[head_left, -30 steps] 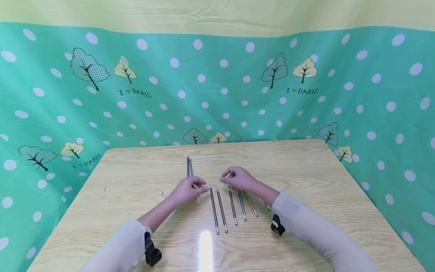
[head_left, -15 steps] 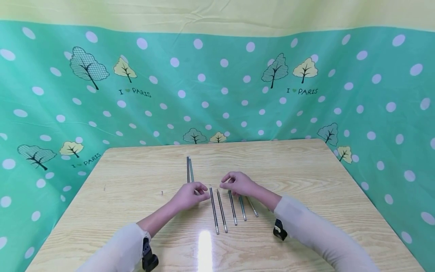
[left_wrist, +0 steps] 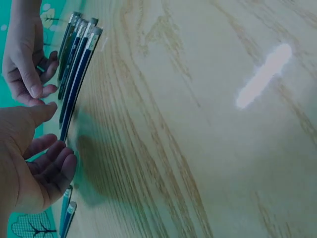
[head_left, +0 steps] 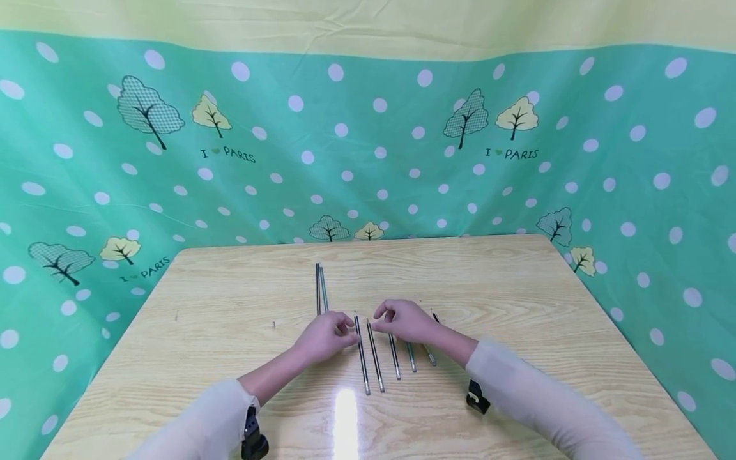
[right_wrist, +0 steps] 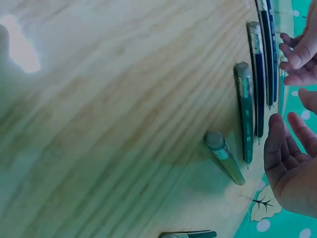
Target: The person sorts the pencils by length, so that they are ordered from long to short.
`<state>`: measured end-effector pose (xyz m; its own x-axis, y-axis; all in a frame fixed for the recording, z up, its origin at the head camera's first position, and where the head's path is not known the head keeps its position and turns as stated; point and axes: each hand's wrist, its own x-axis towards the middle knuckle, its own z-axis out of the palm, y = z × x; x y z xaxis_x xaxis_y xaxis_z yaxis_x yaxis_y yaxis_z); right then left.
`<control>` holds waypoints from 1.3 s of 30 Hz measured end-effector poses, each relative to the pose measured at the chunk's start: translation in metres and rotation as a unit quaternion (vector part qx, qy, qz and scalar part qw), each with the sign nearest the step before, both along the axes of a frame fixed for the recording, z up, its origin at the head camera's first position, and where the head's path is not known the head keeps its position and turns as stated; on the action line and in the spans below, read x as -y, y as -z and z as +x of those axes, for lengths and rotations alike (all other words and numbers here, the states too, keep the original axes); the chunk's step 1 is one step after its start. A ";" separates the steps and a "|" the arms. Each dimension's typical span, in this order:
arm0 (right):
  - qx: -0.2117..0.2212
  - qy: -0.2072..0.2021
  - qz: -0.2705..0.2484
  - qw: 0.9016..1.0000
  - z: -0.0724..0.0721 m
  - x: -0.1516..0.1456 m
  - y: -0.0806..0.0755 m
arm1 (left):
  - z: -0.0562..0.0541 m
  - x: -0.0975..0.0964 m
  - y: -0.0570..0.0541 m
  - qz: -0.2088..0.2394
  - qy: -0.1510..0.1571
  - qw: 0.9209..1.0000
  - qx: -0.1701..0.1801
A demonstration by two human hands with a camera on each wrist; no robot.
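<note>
Several pencils lie spread on the table with their eraser ends toward me. In the head view, my left hand [head_left: 326, 337] is bent beside the leftmost dark pencil [head_left: 363, 364] of the front row, its fingertips near the upper part. Thumb and fingers stand apart around nothing in the left wrist view. My right hand [head_left: 407, 321] hovers over the upper ends of a dark pencil [head_left: 395, 364], a teal pencil [head_left: 411, 360] and an olive pencil [right_wrist: 228, 161], partly hiding them. Its fingers are loosely bent and hold nothing. Between the hands lies another dark pencil [head_left: 376, 364].
Beyond my left hand lie a dark pencil [head_left: 318, 287] and a teal pencil [head_left: 324, 289] side by side. A further dark pencil [head_left: 436, 317] is partly covered by my right forearm. A tiny scrap [head_left: 274, 325] sits left on the wooden table [head_left: 230, 287]. A dotted green cloth [head_left: 368, 153] hangs behind.
Both hands have come slightly nearer to me, the left also a little to the right, closer to the front row. The pencils look unmoved.
</note>
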<state>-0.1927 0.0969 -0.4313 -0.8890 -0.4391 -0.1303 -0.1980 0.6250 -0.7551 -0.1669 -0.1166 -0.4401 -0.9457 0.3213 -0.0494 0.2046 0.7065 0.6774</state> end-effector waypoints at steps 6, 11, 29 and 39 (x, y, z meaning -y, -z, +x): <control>-0.041 -0.038 0.045 0.997 0.006 0.001 0.006 | 0.001 -0.004 0.002 -0.037 -0.003 0.999 -0.017; -0.055 -0.041 0.061 0.996 0.009 0.004 0.010 | 0.000 -0.007 0.007 -0.054 -0.013 0.998 -0.032; -0.131 -0.032 0.114 0.984 0.016 0.012 0.016 | 0.004 -0.014 0.009 -0.092 -0.045 0.993 -0.054; -0.132 0.002 0.134 0.982 0.019 0.019 0.016 | 0.003 -0.014 0.012 -0.037 -0.049 0.997 -0.038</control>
<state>-0.1736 0.0781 -0.4475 -0.9092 -0.4162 -0.0057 -0.3610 0.7954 -0.4869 -0.1640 -0.1028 -0.4521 -0.9744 0.2247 0.0041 0.1809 0.7736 0.6073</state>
